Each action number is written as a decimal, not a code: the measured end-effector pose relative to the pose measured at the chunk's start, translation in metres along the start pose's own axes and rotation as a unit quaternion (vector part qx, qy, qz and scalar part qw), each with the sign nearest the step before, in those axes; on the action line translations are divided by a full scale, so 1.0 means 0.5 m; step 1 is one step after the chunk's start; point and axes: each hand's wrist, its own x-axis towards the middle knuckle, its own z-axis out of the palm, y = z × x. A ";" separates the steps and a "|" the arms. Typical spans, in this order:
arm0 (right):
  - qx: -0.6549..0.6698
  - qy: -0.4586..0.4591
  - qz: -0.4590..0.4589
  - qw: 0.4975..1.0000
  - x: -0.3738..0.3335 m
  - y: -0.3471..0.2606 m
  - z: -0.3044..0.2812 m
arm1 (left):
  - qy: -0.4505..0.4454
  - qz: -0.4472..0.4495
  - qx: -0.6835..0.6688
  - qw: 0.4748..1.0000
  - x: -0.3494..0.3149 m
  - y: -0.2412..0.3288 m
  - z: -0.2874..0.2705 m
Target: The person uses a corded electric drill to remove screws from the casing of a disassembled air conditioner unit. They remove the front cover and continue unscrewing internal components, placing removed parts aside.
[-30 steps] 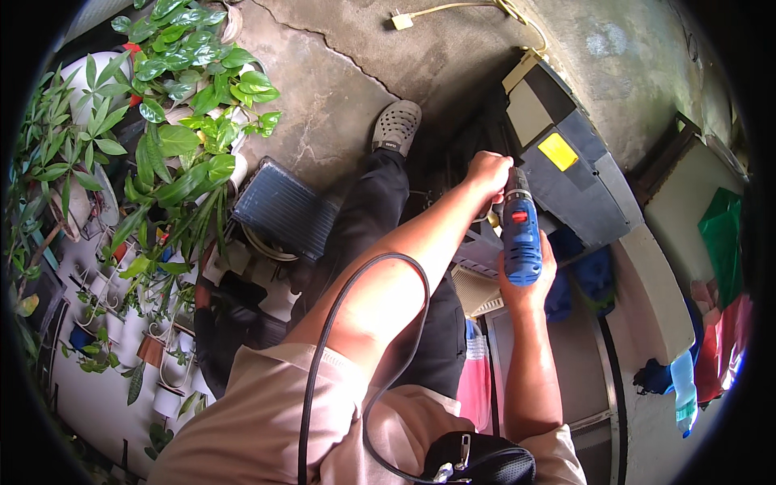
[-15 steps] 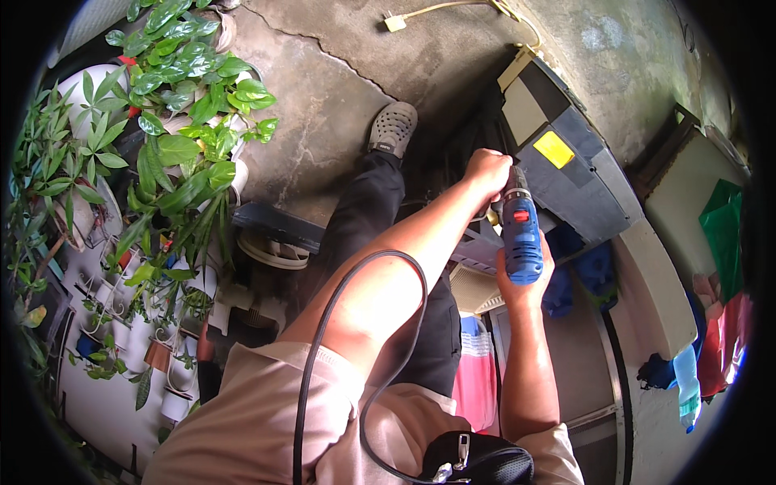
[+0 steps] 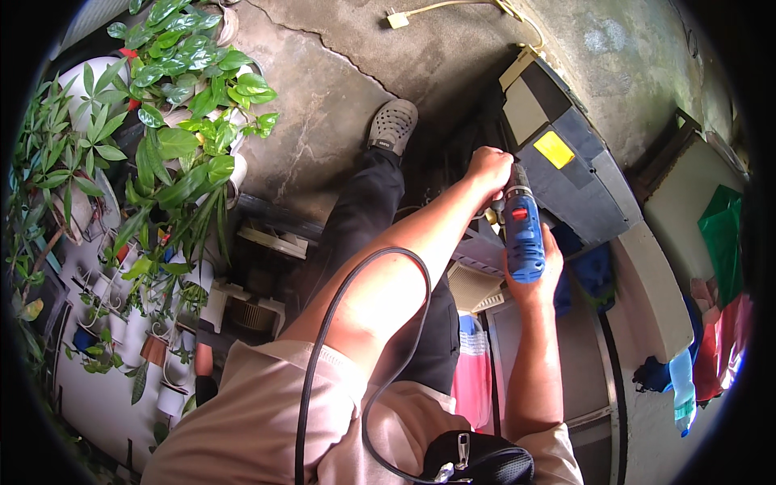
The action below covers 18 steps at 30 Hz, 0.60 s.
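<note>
In the head view, right of centre, our right hand (image 3: 550, 265) clamps the blue plastic drill with a red switch (image 3: 525, 242), presumably for control; our left hand (image 3: 489, 171) curls beside its tip, perhaps for steadiness; we cannot tell whether it grips anything.

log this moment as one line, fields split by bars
right hand: gripping blue drill | left hand: curled beside drill chuck, contents hidden | grey casing: right of chuck, yellow label
</note>
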 end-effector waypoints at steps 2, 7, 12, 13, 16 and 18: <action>-0.035 -0.024 -0.019 0.999 0.020 -0.004 -0.028 | -0.001 -0.019 -0.020 1.000 -0.004 0.010 0.002; -0.106 -0.062 -0.072 0.990 0.063 -0.026 -0.083 | 0.010 -0.042 -0.036 0.998 -0.004 0.023 0.006; -0.161 -0.098 -0.134 0.973 0.094 -0.025 -0.109 | 0.017 0.015 -0.022 0.999 0.016 -0.012 0.003; -0.164 -0.106 -0.118 0.974 0.096 -0.020 -0.110 | 0.023 0.026 -0.005 0.999 0.022 -0.023 0.005; -0.160 -0.123 -0.110 0.973 0.091 -0.004 -0.104 | 0.091 0.092 0.080 0.988 0.040 -0.045 0.010; -0.134 -0.095 -0.102 0.981 0.082 0.002 -0.090 | 0.101 0.085 0.073 0.989 0.043 -0.053 0.005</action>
